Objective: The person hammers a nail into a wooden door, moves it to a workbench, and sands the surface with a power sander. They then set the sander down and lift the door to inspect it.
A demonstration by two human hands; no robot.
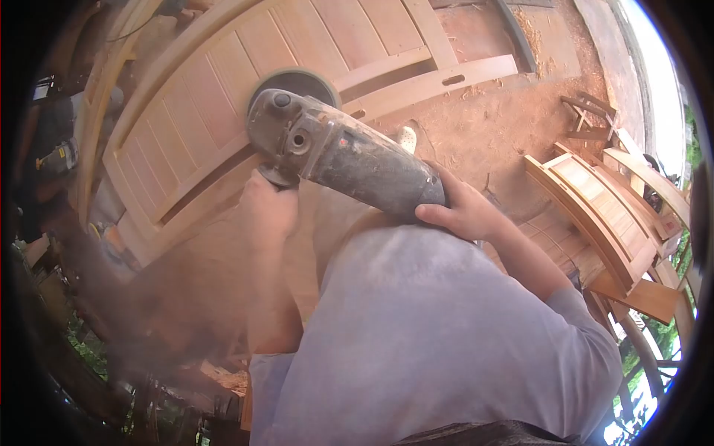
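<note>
1. Right hand (pixel 462 212) is wrapped tight around the rear body of the angle grinder (pixel 342 152), fingers curled over the dark, dusty casing.
2. Left hand (pixel 268 208) is closed around something just under the grinder's head. Probably the side handle, but the hand hides it, so can't say for sure.
3. The grinder sits mid-scene, tilted, head pointing up-left. Its round disc (pixel 294 82) lies against the big wooden panel (pixel 223 97), which is slatted with a curved top rail and stretches from near left to far right.
4. Both arms come out of a grey-blue shirt (pixel 431 334) that fills the near middle of the view.
5. Reddish dust haze (pixel 149 297) hangs on the near left, blurring everything behind it.
6. The floor (pixel 483 126) past the panel is covered in sawdust and shavings.
7. Over on the right there's a second slatted wooden piece (pixel 595 208) propped up at a tilt, well apart from the grinder, with loose planks around it.
8. Far right edge shows bright daylight and a bit of green foliage (pixel 692 141).
</note>
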